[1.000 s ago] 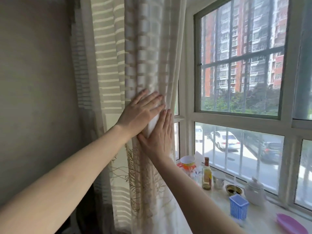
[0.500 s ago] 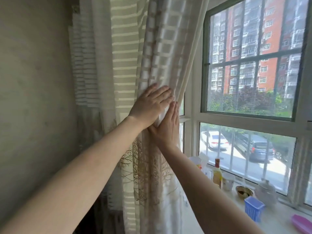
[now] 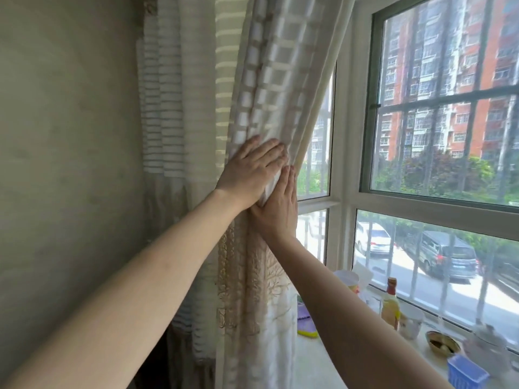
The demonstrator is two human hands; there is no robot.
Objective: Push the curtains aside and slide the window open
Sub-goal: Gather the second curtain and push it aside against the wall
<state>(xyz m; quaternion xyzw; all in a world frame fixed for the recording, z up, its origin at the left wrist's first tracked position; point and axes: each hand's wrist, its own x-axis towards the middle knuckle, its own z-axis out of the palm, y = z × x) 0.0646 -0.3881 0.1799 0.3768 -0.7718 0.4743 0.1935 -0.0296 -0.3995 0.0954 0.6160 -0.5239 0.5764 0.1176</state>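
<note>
A sheer beige curtain (image 3: 269,80) with pale squares and a tree pattern lower down is bunched against the left side of the window. My left hand (image 3: 250,172) lies flat on the gathered fabric, fingers together and pointing right. Just below it, my right hand (image 3: 278,206) presses edge-on against the same folds, fingers straight up. Neither hand grips the cloth; both push it. A striped heavier curtain (image 3: 168,122) hangs behind, by the wall. To the right is the window (image 3: 449,102) with a white frame, its sliding pane shut.
The wall (image 3: 70,164) stands close on the left. On the sill (image 3: 317,369) stand a bottle (image 3: 390,304), a white cup (image 3: 411,322), a small bowl (image 3: 442,343), a blue basket (image 3: 466,374), a teapot (image 3: 490,349) and a purple item (image 3: 304,318). Bars run outside the glass.
Both hands have pushed the sheer curtain further left toward the wall, uncovering the narrow side pane. The right hand has turned more edge-on. The view has shifted left.
</note>
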